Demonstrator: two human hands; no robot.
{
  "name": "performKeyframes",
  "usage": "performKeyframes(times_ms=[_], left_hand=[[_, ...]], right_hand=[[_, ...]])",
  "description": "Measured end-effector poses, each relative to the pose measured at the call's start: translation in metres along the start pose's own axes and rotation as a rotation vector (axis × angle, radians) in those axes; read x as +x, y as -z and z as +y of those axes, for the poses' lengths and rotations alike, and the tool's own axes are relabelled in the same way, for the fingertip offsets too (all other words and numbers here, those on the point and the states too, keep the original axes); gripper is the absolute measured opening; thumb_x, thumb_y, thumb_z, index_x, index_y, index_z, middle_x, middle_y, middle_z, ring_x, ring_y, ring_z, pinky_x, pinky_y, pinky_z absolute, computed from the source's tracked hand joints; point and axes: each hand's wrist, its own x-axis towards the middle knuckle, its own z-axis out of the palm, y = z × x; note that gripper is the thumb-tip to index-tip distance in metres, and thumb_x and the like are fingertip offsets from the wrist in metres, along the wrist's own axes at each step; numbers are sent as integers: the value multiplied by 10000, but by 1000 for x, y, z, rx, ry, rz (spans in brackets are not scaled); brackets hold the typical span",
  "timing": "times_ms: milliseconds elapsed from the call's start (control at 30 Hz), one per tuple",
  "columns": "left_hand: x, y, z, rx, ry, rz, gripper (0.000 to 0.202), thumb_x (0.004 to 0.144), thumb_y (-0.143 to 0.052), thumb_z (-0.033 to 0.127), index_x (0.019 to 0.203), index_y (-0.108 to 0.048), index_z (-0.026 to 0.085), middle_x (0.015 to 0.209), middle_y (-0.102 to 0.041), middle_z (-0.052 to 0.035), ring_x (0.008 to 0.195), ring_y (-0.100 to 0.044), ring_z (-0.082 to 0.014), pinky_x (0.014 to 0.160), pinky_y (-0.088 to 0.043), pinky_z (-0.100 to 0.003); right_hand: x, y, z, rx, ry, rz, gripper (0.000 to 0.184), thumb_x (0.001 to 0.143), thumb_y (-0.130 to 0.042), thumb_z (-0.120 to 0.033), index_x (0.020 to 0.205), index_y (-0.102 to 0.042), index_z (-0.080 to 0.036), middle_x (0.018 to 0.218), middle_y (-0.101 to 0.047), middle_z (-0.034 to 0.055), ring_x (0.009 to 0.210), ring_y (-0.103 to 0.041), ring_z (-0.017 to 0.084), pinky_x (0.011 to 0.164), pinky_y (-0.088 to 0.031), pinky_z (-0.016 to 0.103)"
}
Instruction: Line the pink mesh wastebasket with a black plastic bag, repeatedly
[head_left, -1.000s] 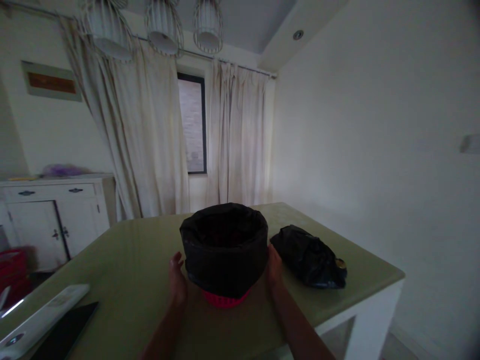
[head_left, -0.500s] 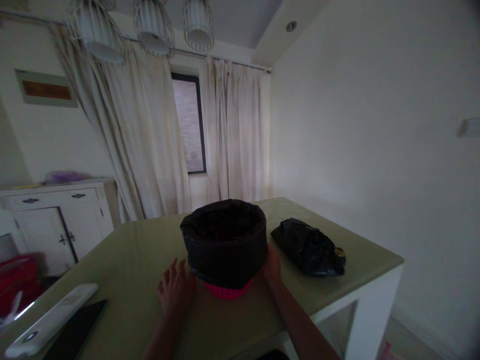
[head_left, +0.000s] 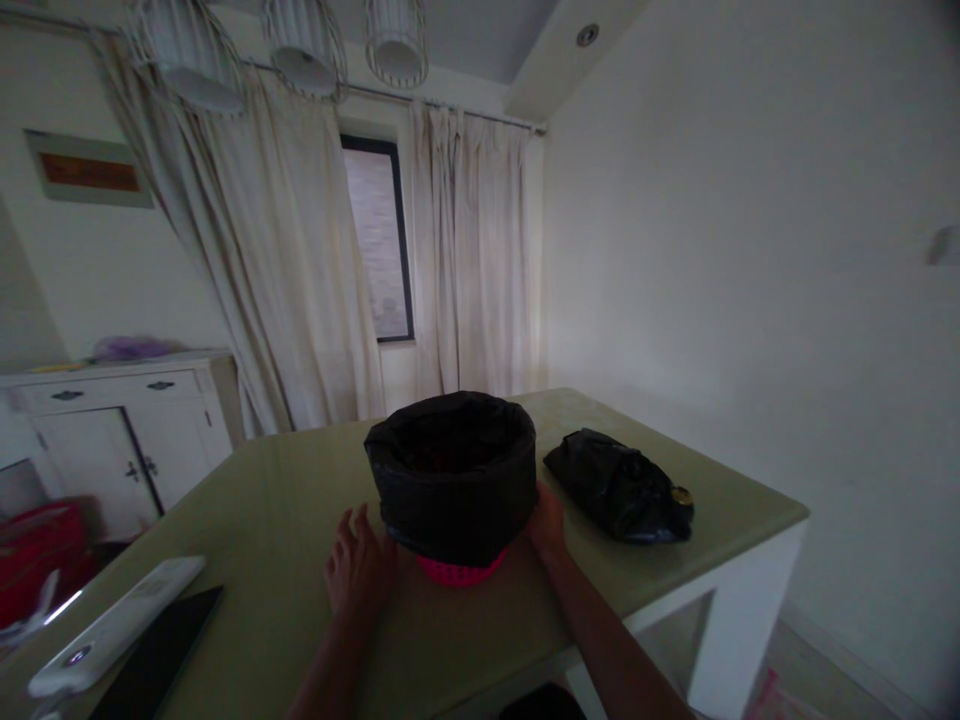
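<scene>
A pink perforated basket (head_left: 461, 572) stands on the table, lined with a black plastic bag (head_left: 457, 512) folded down over its rim. Most of the basket's outside is covered by the bag, and its inside is dark. My left hand (head_left: 361, 570) rests on the table at the basket's left, fingers spread and holding nothing. Against the right side of the lined basket lies my right hand (head_left: 546, 525); its fingers are mostly hidden behind the bag. A crumpled black plastic bundle (head_left: 619, 487) with a round gold-coloured piece (head_left: 681, 496) at its end lies right of that hand.
The pale green tabletop (head_left: 300, 490) has a white elongated device (head_left: 120, 625) and a flat dark object (head_left: 161, 655) at its left edge. A white cabinet (head_left: 120, 420) stands beyond on the left. Lamps (head_left: 304, 55) hang overhead, and curtains (head_left: 300, 260) flank a window.
The view has shifted slightly, moving the whole scene a little. Both hands keep their places beside the lined basket, the left with its fingers still spread.
</scene>
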Motion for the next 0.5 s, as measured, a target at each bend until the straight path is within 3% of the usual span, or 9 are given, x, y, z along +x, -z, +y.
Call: performKeyframes(times_ms=[133,267,400,500], left_hand=[[0,0,0,28,5,-63,613,1014,-292,397,1541,-352,89,1499,-538,-241,1332,-548,-386,1061,-438,-539],[0,2,1,42,-1,-52,623,1018,-291,396,1563,-327,96,1506,-543,-232,1319,-546,-373,1045,-435,-517],[-2,5,2,149,-66,-65,445,1001,-346,345,1287,-622,145,1330,-652,-186,1255,-569,-346,1081,-380,-505],[-4,5,3,191,-89,20,381,988,-377,314,1177,-679,179,1339,-642,-166,1305,-519,-327,1146,-287,-547]], right_hand=[[0,0,1,8,-4,-9,314,854,-506,-340,982,-744,-182,1079,-769,174,1002,-719,339,817,-523,394],[1,0,2,23,10,-7,372,853,-512,-344,1070,-763,-177,1105,-772,173,1038,-717,357,876,-524,416],[1,0,3,14,27,-24,389,853,-526,-361,1082,-770,-163,1114,-774,175,1065,-711,370,882,-519,416],[1,0,3,0,19,-22,361,850,-522,-351,1038,-772,-172,1103,-776,177,1078,-707,378,885,-521,416]])
